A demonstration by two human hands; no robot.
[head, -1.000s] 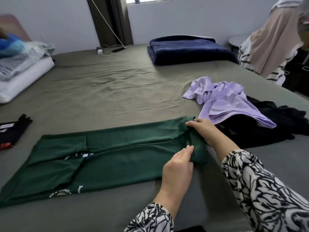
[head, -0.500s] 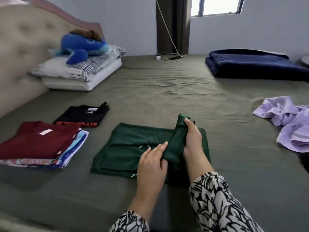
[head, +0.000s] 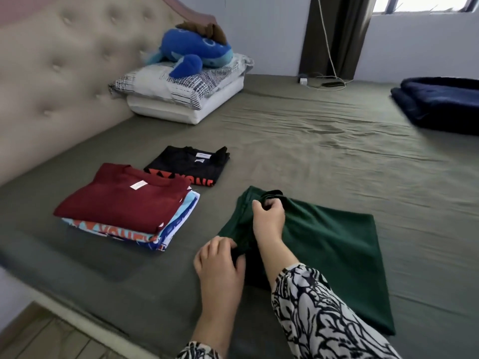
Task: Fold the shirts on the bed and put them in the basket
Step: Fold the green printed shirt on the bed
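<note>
A dark green shirt (head: 329, 250) lies folded into a rough square on the olive bed sheet (head: 311, 151). My right hand (head: 268, 216) grips its far left corner, fingers curled round the cloth. My left hand (head: 220, 260) pinches the near left edge of the same shirt. To the left sits a stack of folded shirts with a maroon one (head: 121, 198) on top. A folded black shirt (head: 189, 165) with orange print lies just behind that stack. No basket is in view.
A tufted headboard (head: 64, 73) runs along the left. Pillows (head: 186, 97) with a blue plush toy (head: 194, 53) sit at the bed's head. A folded navy blanket (head: 438, 104) lies at the far right. Cables and a charger (head: 321, 82) rest near the curtain.
Both hands carried the shirt's right end over to the left, halving it into a square. The view swung left, bringing the stacked shirts closer and losing the lilac shirt.
</note>
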